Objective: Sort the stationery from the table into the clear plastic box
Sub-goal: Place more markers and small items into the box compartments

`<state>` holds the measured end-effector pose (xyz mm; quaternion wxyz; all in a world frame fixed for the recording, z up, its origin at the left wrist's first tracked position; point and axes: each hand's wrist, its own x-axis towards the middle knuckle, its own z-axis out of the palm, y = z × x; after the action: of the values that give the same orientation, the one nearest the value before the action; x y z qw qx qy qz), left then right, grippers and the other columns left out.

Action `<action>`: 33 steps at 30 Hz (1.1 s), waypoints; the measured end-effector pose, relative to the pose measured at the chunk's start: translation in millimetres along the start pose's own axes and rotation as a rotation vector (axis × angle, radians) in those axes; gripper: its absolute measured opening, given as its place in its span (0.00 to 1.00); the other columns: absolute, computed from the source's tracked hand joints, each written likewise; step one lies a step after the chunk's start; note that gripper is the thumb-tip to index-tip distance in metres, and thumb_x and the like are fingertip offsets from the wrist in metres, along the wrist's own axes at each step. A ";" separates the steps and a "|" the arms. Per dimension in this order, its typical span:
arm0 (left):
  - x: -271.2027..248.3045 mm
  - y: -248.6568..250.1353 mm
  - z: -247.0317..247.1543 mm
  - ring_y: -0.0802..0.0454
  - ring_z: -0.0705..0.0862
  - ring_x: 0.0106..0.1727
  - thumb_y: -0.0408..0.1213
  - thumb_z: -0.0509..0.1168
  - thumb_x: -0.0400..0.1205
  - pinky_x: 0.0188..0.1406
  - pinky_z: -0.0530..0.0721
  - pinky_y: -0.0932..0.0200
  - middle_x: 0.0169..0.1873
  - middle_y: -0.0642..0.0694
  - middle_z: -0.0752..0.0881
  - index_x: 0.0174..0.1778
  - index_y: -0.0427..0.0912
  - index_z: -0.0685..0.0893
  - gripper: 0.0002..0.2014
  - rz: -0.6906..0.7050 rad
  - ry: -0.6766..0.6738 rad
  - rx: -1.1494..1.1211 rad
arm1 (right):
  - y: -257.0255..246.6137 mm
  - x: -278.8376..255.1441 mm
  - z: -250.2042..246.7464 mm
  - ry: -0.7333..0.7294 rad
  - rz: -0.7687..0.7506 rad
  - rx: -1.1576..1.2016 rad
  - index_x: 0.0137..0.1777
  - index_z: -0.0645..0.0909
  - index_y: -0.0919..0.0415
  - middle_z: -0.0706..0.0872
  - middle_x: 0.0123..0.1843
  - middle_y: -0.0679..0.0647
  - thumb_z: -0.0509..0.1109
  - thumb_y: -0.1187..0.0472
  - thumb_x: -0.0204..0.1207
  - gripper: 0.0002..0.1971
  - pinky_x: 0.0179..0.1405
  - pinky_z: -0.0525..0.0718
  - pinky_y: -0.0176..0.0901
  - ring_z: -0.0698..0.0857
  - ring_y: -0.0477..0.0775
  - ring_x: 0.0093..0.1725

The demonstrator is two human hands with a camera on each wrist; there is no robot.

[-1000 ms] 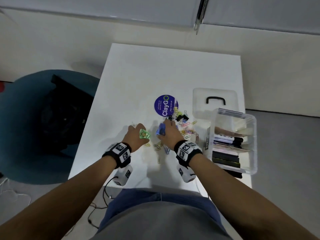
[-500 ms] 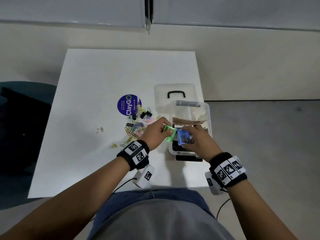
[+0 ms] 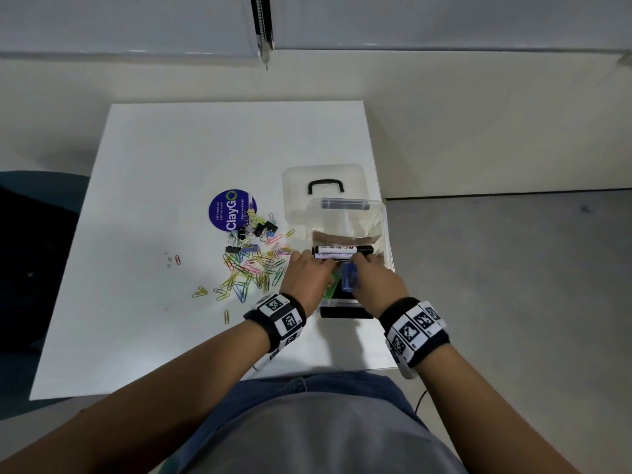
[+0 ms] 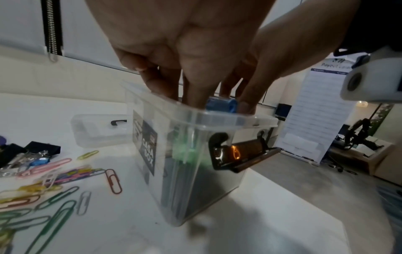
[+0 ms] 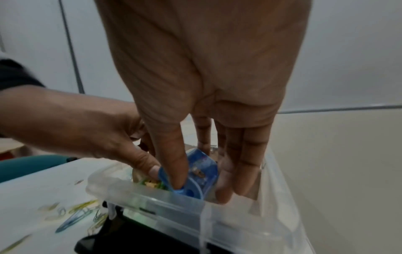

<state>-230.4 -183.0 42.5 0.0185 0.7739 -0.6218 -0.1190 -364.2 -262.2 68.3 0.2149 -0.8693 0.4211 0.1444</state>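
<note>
Both hands reach into the clear plastic box [image 3: 383,230] on the surface [image 3: 171,165]: the right hand [image 3: 374,280] pinches a blue sharpener [image 5: 196,173]; the left hand [image 3: 307,278] apparently lowers something green. Markers [image 3: 342,249] are boxed; paper clips [image 3: 253,268] and binder clips [image 3: 260,229] remain scattered.

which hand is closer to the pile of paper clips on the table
Left. The left hand is at the clear plastic box's near-left corner, right beside the paper clips. The right hand, holding a blue sharpener, is over the box's far side from them.
</note>
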 end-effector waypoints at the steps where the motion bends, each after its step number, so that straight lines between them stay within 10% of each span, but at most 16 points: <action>1: -0.2 1.0 0.3 0.39 0.80 0.54 0.39 0.64 0.82 0.55 0.70 0.47 0.47 0.43 0.90 0.55 0.45 0.83 0.08 0.001 0.006 0.004 | -0.7 -2.8 -1.2 0.008 -0.003 -0.051 0.69 0.70 0.56 0.78 0.62 0.59 0.65 0.66 0.76 0.21 0.38 0.77 0.47 0.86 0.66 0.52; 8: -3.2 -4.6 0.7 0.41 0.77 0.49 0.28 0.71 0.69 0.46 0.76 0.49 0.48 0.42 0.80 0.43 0.43 0.88 0.10 0.030 0.101 0.113 | -23.6 4.0 1.9 -0.070 -0.006 -0.216 0.60 0.80 0.61 0.84 0.59 0.59 0.61 0.66 0.80 0.12 0.42 0.78 0.47 0.86 0.62 0.56; 20: -1.1 -4.7 -1.7 0.37 0.77 0.57 0.28 0.64 0.76 0.55 0.75 0.45 0.59 0.38 0.80 0.54 0.41 0.87 0.13 0.045 0.024 0.086 | -24.7 16.6 23.8 -0.043 0.099 -0.076 0.67 0.72 0.61 0.85 0.59 0.60 0.61 0.61 0.81 0.15 0.43 0.74 0.47 0.85 0.63 0.58; 29: 1.2 -11.0 -0.1 0.35 0.76 0.58 0.24 0.63 0.75 0.52 0.75 0.46 0.58 0.36 0.78 0.54 0.36 0.83 0.13 0.042 -0.009 -0.002 | -24.1 28.5 12.2 -0.253 0.134 -0.047 0.44 0.81 0.54 0.85 0.44 0.54 0.71 0.52 0.71 0.07 0.41 0.77 0.43 0.86 0.60 0.50; 33: 1.8 -12.2 1.5 0.37 0.77 0.53 0.22 0.68 0.70 0.46 0.79 0.46 0.55 0.35 0.80 0.51 0.36 0.83 0.14 0.020 -0.020 -0.037 | -20.7 10.4 1.9 -0.095 0.211 -0.032 0.57 0.74 0.62 0.85 0.52 0.60 0.65 0.60 0.78 0.10 0.44 0.76 0.47 0.86 0.64 0.54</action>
<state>-218.7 -181.8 38.5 0.0280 0.7660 -0.6273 -0.1379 -341.6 -256.7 67.4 0.2042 -0.8157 0.4971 0.2141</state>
